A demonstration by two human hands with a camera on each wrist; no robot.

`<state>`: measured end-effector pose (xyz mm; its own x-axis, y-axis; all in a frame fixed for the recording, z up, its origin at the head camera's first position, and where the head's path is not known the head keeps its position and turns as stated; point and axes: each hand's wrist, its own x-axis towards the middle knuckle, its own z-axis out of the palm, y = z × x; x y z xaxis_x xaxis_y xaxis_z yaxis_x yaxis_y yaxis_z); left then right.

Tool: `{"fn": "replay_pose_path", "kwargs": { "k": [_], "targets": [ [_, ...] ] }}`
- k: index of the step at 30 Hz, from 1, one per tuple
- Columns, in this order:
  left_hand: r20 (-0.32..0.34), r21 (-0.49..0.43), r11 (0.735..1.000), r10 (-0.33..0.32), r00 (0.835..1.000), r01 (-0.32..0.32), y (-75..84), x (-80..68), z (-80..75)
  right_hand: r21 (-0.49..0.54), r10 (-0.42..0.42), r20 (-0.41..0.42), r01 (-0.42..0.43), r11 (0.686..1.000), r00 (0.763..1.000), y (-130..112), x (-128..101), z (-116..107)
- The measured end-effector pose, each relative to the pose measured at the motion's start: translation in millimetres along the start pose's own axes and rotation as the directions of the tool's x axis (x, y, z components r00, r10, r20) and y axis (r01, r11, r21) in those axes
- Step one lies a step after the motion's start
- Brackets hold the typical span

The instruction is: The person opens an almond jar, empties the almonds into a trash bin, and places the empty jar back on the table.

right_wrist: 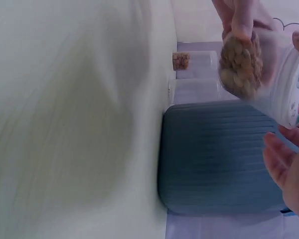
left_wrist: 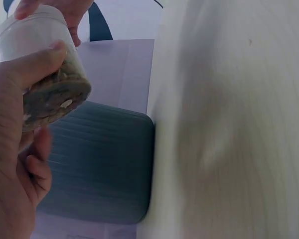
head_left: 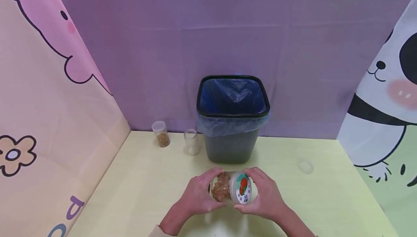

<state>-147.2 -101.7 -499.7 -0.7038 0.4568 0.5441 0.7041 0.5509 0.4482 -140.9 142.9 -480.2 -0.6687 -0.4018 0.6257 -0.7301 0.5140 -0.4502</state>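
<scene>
In the head view a clear jar (head_left: 220,187) lies on its side above the table, partly filled with brown pieces gathered toward its base. My left hand (head_left: 199,196) grips the base end, thumb below and fingers above. At the other end, my right hand (head_left: 266,196) holds the round white lid (head_left: 241,188), which carries a green and orange-red picture. The lid sits on the jar's mouth. From the left wrist, the jar (left_wrist: 57,92) shows its base tilted down with the pieces settled there. The right wrist view also shows the lid (right_wrist: 293,89) on the jar.
Beyond the hands stands a dark bin (head_left: 231,146) lined with a translucent bag. To its left are an uncapped clear jar (head_left: 193,144) and a capped jar (head_left: 163,138) with brown bits. A translucent round lid (head_left: 305,165) lies on the pale table (head_left: 130,193) at right.
</scene>
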Motion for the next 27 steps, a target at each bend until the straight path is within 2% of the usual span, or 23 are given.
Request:
{"fn": "replay_pose_path", "kwargs": {
  "k": [3, 7, 11, 13, 16, 18, 20, 23, 25, 27],
  "targets": [
    [0.021, -0.024, 0.999, -0.040, 0.999, 0.041, -0.8, -1.4, -2.3, 0.017, 0.029, 0.061, -0.030, 0.999, 0.998, 0, 1, -1],
    [0.014, -0.087, 0.991, -0.100, 0.995, 0.100, -3.3, -3.7, -2.6, 0.012, 0.073, 0.112, -0.075, 0.997, 0.991, -3, 0, -1],
    [0.003, -0.136, 0.983, -0.122, 0.993, 0.121, -4.2, -9.2, -0.6, -0.051, 0.192, 0.138, -0.187, 0.981, 0.971, -8, -6, 3],
    [0.001, -0.140, 0.983, -0.124, 0.992, 0.123, -5.0, -10.6, 1.4, -0.078, 0.285, 0.148, -0.276, 0.958, 0.947, -11, -8, 4],
    [-0.013, -0.132, 0.985, -0.111, 0.994, 0.109, -7.3, -8.6, 3.7, -0.084, 0.412, 0.173, -0.404, 0.911, 0.894, -15, -7, 4],
    [-0.028, -0.123, 0.989, -0.088, 0.996, 0.084, -9.0, -7.1, 5.1, -0.073, 0.467, 0.191, -0.462, 0.884, 0.863, -17, -6, 3],
    [-0.038, -0.111, 0.992, -0.071, 0.997, 0.066, -10.0, -6.0, 6.5, -0.054, 0.495, 0.207, -0.495, 0.867, 0.844, -18, -5, 1],
    [-0.020, -0.105, 0.992, -0.078, 0.997, 0.075, -10.6, -6.8, 7.2, 0.000, 0.477, 0.228, -0.490, 0.872, 0.849, -19, -5, -1],
    [0.004, -0.101, 0.990, -0.095, 0.995, 0.095, -10.6, -7.3, 6.9, 0.050, 0.440, 0.245, -0.465, 0.884, 0.864, -17, -5, -3],
    [0.028, -0.105, 0.987, -0.119, 0.993, 0.121, -9.8, -7.2, 6.0, 0.100, 0.376, 0.254, -0.411, 0.906, 0.891, -15, -4, -5]
  ]
}}
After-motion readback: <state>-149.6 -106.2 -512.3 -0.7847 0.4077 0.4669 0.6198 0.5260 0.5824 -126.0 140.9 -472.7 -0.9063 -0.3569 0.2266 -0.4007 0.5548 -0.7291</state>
